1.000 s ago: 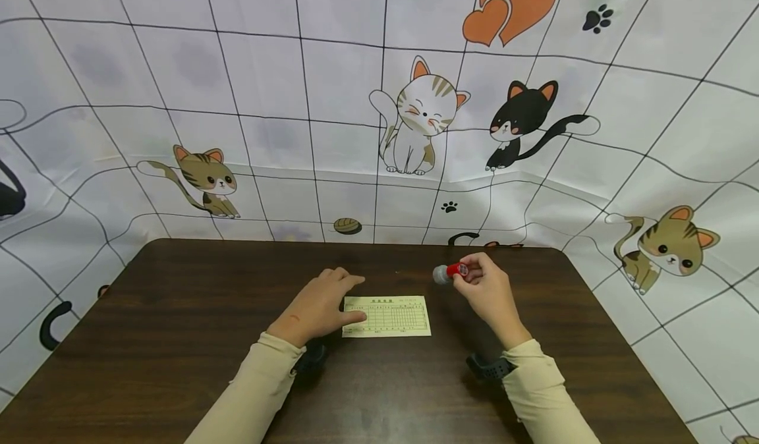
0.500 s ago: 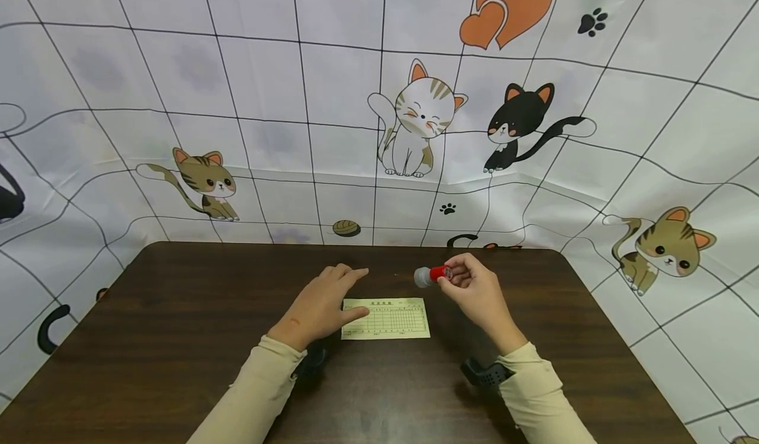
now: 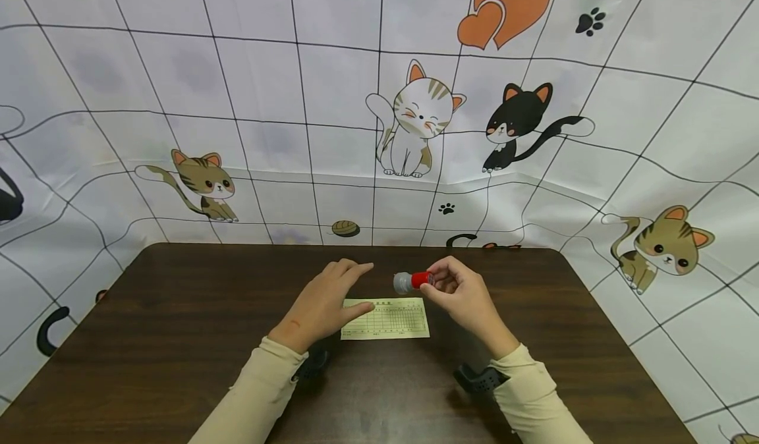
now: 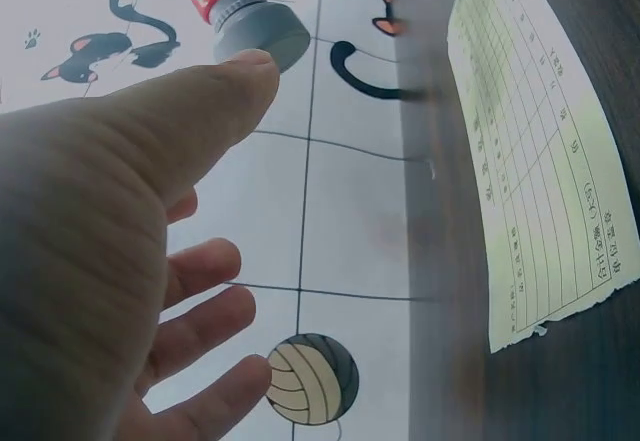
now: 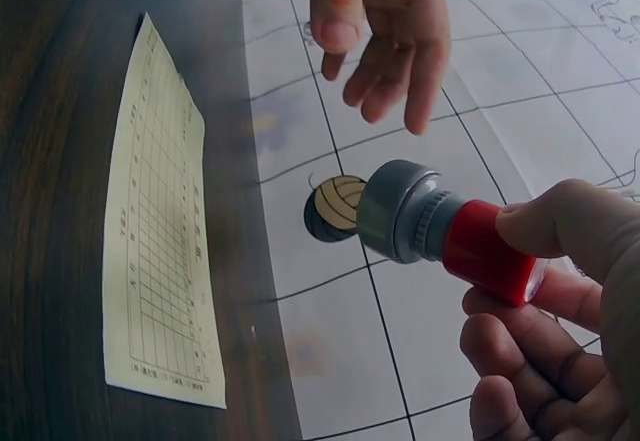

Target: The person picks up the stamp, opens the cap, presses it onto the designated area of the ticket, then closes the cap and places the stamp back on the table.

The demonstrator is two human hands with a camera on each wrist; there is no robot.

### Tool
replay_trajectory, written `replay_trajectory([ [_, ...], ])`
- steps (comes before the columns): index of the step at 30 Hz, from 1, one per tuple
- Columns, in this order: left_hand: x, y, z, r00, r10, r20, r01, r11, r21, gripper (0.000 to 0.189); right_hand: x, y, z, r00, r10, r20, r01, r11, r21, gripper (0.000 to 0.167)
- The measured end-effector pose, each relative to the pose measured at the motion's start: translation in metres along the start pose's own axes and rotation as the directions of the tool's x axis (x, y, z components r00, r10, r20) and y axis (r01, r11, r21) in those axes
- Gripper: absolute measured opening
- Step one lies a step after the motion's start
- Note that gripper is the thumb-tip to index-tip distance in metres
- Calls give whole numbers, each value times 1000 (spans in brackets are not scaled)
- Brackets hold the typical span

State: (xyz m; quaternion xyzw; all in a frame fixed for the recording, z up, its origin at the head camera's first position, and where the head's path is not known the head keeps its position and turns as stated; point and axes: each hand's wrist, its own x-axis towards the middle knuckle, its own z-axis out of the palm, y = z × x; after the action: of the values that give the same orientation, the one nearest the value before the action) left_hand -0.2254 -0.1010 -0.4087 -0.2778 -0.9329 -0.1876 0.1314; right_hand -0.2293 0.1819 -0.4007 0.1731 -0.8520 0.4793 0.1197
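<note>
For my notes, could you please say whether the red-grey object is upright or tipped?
Tipped: in the head view, the right hand holds its red end, grey end pointing left.

Beyond the dark wood-grain table (image 3: 148, 338) hangs a white wall covering (image 3: 267, 144) ruled with black lines. Cartoon cats (image 3: 217, 187) dot it left and right; a pale sheen (image 3: 362, 411) lies on the table's near middle.

A red and grey cylinder (image 3: 412, 281) hovers sideways near a yellow printed form (image 3: 396, 320).
</note>
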Motion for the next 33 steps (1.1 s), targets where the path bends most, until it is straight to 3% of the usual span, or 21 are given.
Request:
replay_trajectory([
  [20,1,6,-1,1000,29,5,-29,1000,-10,69,-8,-8,12,990,-50,133,38,995,89,25],
  [26,1,7,-2,999,39,1,-39,999,-15,65,-9,-10,13,987,-59,147,47,995,88,25],
  [33,2,8,-2,998,41,41,-39,998,-51,66,-8,-12,16,986,-80,149,67,994,91,25],
])
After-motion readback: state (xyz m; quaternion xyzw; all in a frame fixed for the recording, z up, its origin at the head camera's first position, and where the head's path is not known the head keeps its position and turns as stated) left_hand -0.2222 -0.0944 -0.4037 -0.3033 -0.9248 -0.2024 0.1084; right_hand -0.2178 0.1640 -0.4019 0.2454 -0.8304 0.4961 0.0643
